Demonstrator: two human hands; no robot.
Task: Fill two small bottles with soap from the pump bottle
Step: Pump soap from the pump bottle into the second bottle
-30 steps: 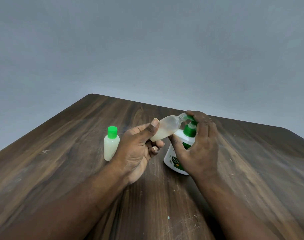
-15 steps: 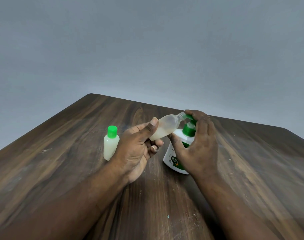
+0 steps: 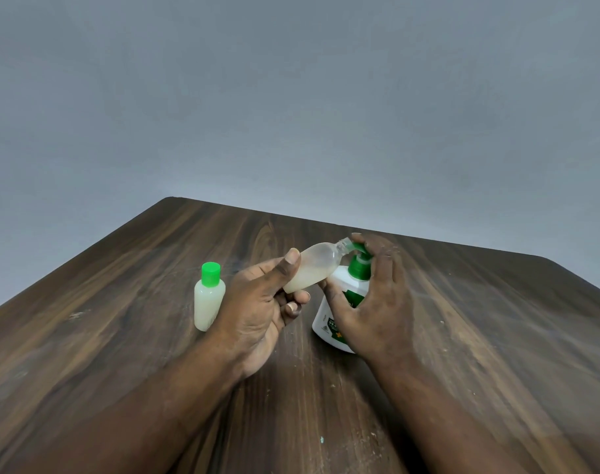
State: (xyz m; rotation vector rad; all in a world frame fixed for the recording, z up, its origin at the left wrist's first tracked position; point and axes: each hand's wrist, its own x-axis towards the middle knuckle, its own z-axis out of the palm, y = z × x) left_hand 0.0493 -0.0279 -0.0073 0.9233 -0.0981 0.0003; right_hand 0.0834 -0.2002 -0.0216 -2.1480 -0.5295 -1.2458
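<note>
I find the left hand (image 3: 257,309) pinching the tilted small bottle (image 3: 312,271) at the nozzle of the pump bottle (image 3: 339,280), the right hand (image 3: 377,309) curled over its top, both grips unchanged.

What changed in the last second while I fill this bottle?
Nothing visibly changed. The left hand still grips the tilted translucent small bottle at the green spout of the white pump bottle, the right hand still holds the pump, the green-capped small bottle stands untouched.

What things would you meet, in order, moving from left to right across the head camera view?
Small translucent plastic bottle with green cap → left hand → tilted uncapped small clear plastic bottle → right hand, holding the white plastic pump bottle with green pump.
</note>
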